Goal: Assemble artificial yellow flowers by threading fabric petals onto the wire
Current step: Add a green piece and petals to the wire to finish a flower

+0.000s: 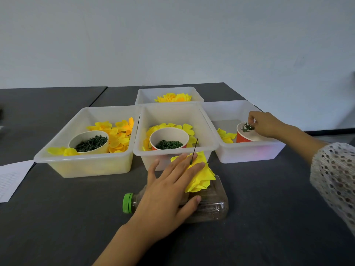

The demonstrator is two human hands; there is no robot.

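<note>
- Landmark: the plastic bottle lying on its side on the dark table, green cap pointing left.
- Your left hand lies flat over the bottle, fingers straight and spread, pressing the stacked yellow petals down against it. The likely reason: to keep the layers from slipping off.
- The wire stands up through the petals just behind the bottle, coming out between your fingers. The bottle seems to serve as a stand for it.
- Your right hand is well behind and to the right of the bottle, fingertips pinching a green calyx piece above the orange cup in the right bin.
- Judgement: petals look mostly threaded; the calyx is probably the next part onto the wire.
- Directly behind the bottle, the middle bin holds loose petals and a cup of green rings; behind and to the left, another bin holds petals and a cup of green tubes.
- Farthest behind the bottle, a bin holds finished-looking flowers.
</note>
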